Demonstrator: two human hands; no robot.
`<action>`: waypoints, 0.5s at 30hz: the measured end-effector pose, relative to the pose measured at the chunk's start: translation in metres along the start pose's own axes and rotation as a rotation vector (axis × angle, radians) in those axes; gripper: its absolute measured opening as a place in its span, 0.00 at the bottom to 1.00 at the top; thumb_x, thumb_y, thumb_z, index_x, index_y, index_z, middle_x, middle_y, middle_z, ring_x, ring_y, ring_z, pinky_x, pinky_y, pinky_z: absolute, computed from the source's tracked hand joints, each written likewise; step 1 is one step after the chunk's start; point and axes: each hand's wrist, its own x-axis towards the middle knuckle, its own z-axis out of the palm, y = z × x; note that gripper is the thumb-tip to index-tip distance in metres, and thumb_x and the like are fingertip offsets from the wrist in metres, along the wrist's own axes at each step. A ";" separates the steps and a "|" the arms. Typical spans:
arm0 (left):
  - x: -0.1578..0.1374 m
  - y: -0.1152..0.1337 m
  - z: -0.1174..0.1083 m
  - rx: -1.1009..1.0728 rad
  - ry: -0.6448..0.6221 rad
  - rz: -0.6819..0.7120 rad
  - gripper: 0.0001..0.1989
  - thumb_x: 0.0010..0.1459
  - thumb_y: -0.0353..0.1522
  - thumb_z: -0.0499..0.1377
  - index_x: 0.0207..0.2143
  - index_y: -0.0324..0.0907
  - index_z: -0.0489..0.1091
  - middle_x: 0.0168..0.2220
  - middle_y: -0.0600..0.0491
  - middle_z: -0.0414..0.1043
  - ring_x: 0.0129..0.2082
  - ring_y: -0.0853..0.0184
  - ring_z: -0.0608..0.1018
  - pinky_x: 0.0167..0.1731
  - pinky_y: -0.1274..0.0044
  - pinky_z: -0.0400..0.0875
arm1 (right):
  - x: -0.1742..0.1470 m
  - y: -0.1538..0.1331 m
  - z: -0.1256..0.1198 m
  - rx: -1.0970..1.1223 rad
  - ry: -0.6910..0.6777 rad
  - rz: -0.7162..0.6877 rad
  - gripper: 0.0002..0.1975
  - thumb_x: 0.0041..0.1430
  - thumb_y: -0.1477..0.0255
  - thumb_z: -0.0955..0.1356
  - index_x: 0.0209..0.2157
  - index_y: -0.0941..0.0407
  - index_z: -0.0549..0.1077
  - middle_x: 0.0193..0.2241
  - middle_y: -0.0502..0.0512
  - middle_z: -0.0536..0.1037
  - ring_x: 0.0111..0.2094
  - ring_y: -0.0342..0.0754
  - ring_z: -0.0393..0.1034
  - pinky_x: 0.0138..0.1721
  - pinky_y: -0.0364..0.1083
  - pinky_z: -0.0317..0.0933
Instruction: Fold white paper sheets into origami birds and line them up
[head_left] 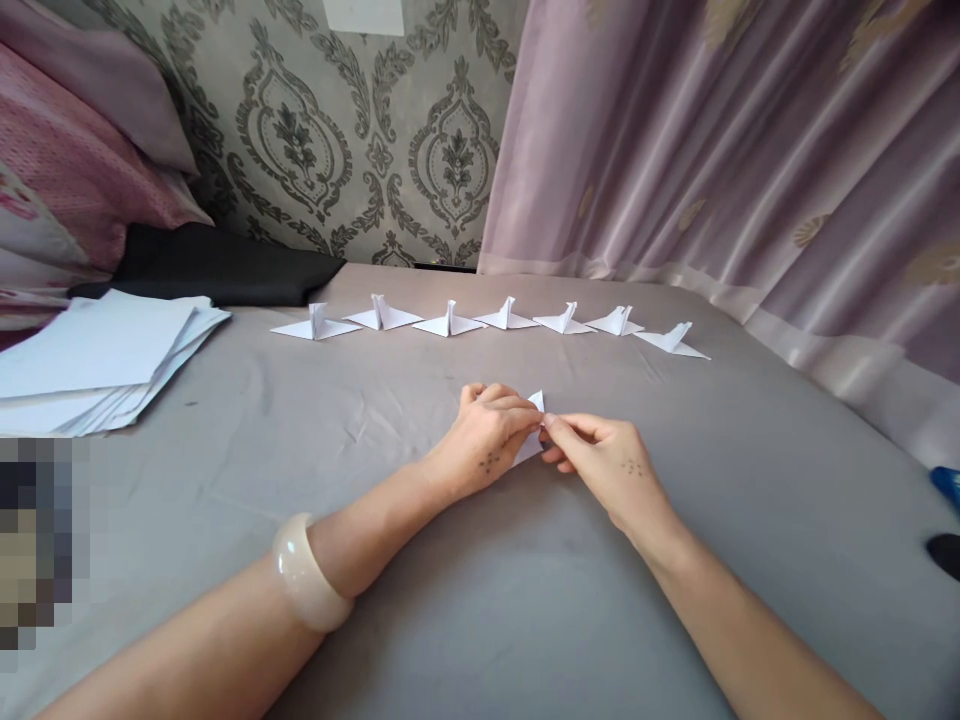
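A small folded piece of white paper is held just above or on the grey sheet, mostly covered by my fingers. My left hand wraps over it from the left, fingers closed on it. From the right, my right hand pinches its edge between thumb and fingers. One pointed tip of the paper sticks up beyond my left fingers. Beyond my hands stands a row of several folded white paper figures, each with flat pointed sides and an upright middle part.
A stack of white paper sheets lies at the left, by a folded black cloth. The grey sheet has slight wrinkles. A pinkish curtain hangs along the right, and patterned wallpaper is behind. A blue object shows at the right edge.
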 end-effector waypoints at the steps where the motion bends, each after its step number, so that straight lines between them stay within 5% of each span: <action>1: 0.000 0.001 -0.001 -0.018 -0.013 -0.011 0.13 0.67 0.31 0.48 0.42 0.45 0.73 0.45 0.53 0.77 0.46 0.63 0.72 0.47 0.68 0.52 | 0.001 0.001 0.000 0.055 -0.021 0.041 0.13 0.52 0.62 0.68 0.30 0.55 0.80 0.29 0.53 0.80 0.30 0.48 0.74 0.30 0.45 0.66; 8: 0.003 0.004 -0.007 -0.173 -0.032 -0.160 0.09 0.63 0.30 0.54 0.40 0.47 0.74 0.40 0.55 0.78 0.44 0.64 0.74 0.50 0.67 0.53 | 0.010 0.013 -0.006 0.335 -0.159 0.154 0.13 0.48 0.61 0.72 0.31 0.56 0.79 0.33 0.56 0.80 0.35 0.48 0.75 0.34 0.44 0.67; 15: 0.005 0.002 -0.007 -0.227 -0.035 -0.157 0.08 0.62 0.33 0.56 0.39 0.48 0.75 0.40 0.55 0.79 0.45 0.63 0.74 0.52 0.66 0.54 | 0.011 0.018 -0.010 0.410 -0.234 0.185 0.12 0.49 0.62 0.72 0.32 0.56 0.79 0.35 0.57 0.80 0.39 0.48 0.74 0.38 0.44 0.67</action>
